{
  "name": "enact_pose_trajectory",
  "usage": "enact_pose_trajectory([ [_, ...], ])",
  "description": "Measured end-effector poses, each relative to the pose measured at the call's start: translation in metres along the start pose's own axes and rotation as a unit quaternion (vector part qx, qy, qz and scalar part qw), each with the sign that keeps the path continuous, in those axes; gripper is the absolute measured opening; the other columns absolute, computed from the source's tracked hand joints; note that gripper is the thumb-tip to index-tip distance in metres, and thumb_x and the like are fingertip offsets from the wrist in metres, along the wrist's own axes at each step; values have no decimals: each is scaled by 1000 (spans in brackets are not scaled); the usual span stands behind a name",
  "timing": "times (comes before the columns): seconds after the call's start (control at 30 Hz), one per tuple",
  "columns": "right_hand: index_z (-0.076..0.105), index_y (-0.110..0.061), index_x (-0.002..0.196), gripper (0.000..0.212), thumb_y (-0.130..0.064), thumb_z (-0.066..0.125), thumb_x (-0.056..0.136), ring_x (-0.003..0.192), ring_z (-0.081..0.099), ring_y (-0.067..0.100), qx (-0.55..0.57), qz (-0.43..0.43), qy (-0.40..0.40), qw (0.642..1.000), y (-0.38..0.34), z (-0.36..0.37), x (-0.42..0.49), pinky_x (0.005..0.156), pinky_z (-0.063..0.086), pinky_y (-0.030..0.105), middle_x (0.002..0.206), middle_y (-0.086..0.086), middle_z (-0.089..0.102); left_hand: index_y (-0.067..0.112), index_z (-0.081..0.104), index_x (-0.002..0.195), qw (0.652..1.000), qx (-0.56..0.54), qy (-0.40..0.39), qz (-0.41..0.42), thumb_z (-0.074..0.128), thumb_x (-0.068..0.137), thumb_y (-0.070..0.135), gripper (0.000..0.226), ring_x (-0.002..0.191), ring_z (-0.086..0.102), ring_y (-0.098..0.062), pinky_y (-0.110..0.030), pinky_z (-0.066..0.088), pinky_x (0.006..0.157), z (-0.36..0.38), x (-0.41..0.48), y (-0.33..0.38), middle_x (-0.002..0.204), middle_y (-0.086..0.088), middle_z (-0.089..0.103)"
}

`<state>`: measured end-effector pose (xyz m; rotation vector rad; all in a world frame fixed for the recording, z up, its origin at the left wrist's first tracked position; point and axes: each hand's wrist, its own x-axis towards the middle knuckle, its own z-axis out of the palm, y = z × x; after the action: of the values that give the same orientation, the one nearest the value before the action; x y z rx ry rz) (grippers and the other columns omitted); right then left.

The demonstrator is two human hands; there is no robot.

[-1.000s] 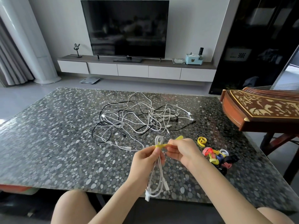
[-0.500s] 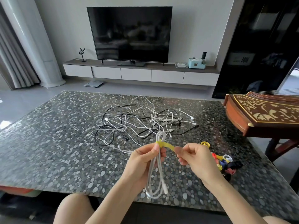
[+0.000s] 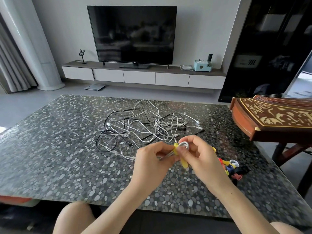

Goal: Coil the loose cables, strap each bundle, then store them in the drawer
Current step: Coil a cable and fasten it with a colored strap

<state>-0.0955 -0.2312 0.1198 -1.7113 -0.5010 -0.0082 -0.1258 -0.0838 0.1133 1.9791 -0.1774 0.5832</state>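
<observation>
A coiled white cable bundle [image 3: 184, 144] sits between my two hands above the near middle of the table. My left hand [image 3: 152, 163] grips its strands. A yellow strap [image 3: 176, 148] is wrapped round the bundle, and its loose end [image 3: 184, 163] hangs down below. My right hand [image 3: 200, 157] pinches the bundle's looped end and the strap. Most of the bundle is hidden behind my left hand. A tangle of loose white and black cables [image 3: 143, 125] lies on the table beyond my hands.
A pile of coloured straps [image 3: 231, 168] lies to the right of my right hand. The pebble-patterned table [image 3: 50, 157] spreads wide to the left. A wooden zither [image 3: 273, 119] overhangs the right edge. A TV cabinet with drawers [image 3: 140, 77] stands against the far wall.
The bundle has swung from hanging down to lying almost level between my hands. The yellow strap, stretched out to the right before, is now wound round it with its end hanging.
</observation>
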Motion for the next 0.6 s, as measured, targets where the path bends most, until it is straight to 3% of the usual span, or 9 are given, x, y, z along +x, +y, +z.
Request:
enact_pose_trajectory([
  [0.13,63,-22,94,23,-40,63,80,63,61,10,20,0,-11,1000,-1,-4,1,60,50,21,75,-3,69,28,70,81,997,-64,-30,11,77,77,20,12,70,67,0,-13,51,65,-4,-1,3,77,15,72],
  [0.23,65,-26,94,21,-41,65,79,64,60,9,33,2,-27,999,-2,-9,1,61,50,22,76,-4,69,30,68,77,998,-53,-23,31,72,79,29,4,67,66,2,-8,47,62,-4,0,9,74,19,71],
  [0.3,66,-31,92,23,-47,68,76,66,61,11,39,6,-35,999,-2,-13,1,62,52,22,77,-2,70,28,70,80,998,-16,-41,47,66,80,37,10,65,64,2,-7,45,58,-6,2,11,71,20,69],
  [0.4,65,-37,91,26,-51,71,69,66,62,9,17,17,-49,999,-5,-18,-1,61,51,21,78,-2,70,15,71,88,988,85,-92,91,65,88,23,10,66,62,-7,-14,47,58,-10,9,10,74,11,68],
  [0.53,62,-39,93,18,-42,69,76,76,65,26,-78,-4,-50,996,-6,-19,-2,68,52,40,82,2,70,8,63,100,940,252,-170,154,46,96,22,22,73,60,-20,-34,46,68,-9,19,13,87,-4,66],
  [0.6,62,-37,92,15,-36,70,80,74,65,24,-94,-11,-42,995,-7,-19,-1,66,52,36,80,0,71,7,61,98,933,265,-185,161,46,95,22,22,74,60,-22,-35,46,68,-9,22,15,86,-5,65],
])
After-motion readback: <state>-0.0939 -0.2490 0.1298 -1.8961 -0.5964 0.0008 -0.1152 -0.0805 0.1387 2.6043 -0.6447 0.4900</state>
